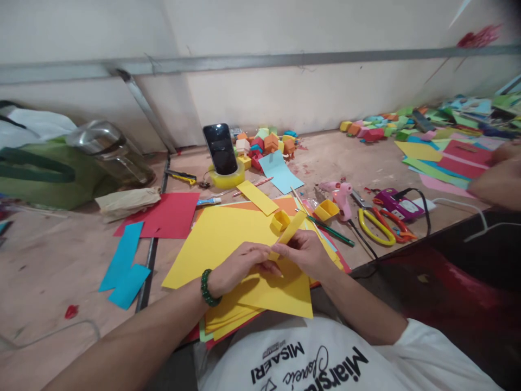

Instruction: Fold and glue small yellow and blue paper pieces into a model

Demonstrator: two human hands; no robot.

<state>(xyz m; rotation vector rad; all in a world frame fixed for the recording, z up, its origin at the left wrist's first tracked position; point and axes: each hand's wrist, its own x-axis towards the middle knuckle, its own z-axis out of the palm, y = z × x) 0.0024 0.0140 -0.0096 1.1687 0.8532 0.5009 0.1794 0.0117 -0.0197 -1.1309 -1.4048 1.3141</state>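
Note:
A folded yellow paper strip [292, 228] stands up at a slant between my hands. My right hand [309, 254] pinches it with the thumb on its near face. At its lower end, the fingers of my left hand [242, 265] close on the strip; some of them are hidden. Both hands are above a stack of yellow paper sheets [211, 233]. Just beyond the strip sits a small yellow paper box [280, 221], and a second yellow box [326, 210] is farther right. Another flat yellow strip [258, 197] lies behind them, and a green pencil [331, 231] rests to the right.
A pink glue gun [342, 200], yellow-handled scissors [376, 228] and a purple device [399, 205] lie right. A phone [221, 147] leans on a tape roll [228, 176], near several paper boxes [271, 143]. Red paper [173, 214] lies left. Another person's hand [499, 176] is far right.

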